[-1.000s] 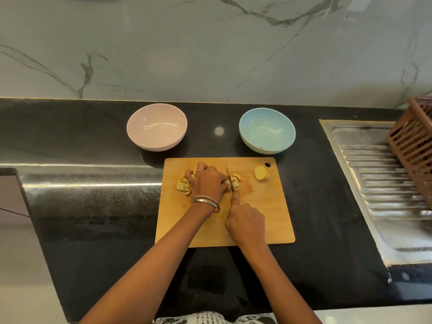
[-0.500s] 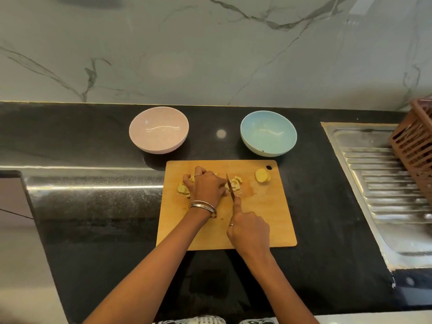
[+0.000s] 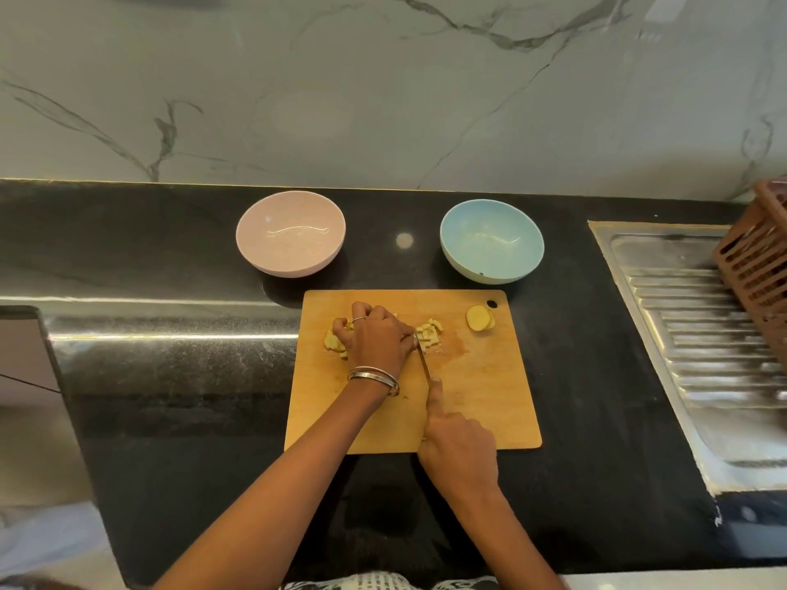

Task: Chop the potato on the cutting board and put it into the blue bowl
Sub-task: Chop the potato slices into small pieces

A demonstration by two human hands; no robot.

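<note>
Spanning the frame: black countertop (image 3: pixel 170 376), with a steel sink drainboard (image 3: pixel 702 334) at right. Wooden cutting board (image 3: pixel 489 398), front centre. Blue bowl (image 3: pixel 492 240), just behind the board's far right corner, holding no potato as far as can be seen. Pink bowl (image 3: pixel 290 232), behind left. Left hand (image 3: pixel 377 338), fingers curled, pressing down the uncut potato (image 3: pixel 334 342) on the board's far left. Right hand (image 3: pixel 458 445), gripping a knife (image 3: pixel 423 359), forefinger laid along its spine, blade beside the left knuckles. Diced pieces (image 3: pixel 430 336), just right of the blade. Stacked slices (image 3: pixel 480 318), far right corner. Judged status: chopping partway; remaining potato and slices uncut; transfer to bowl not yet begun.
</note>
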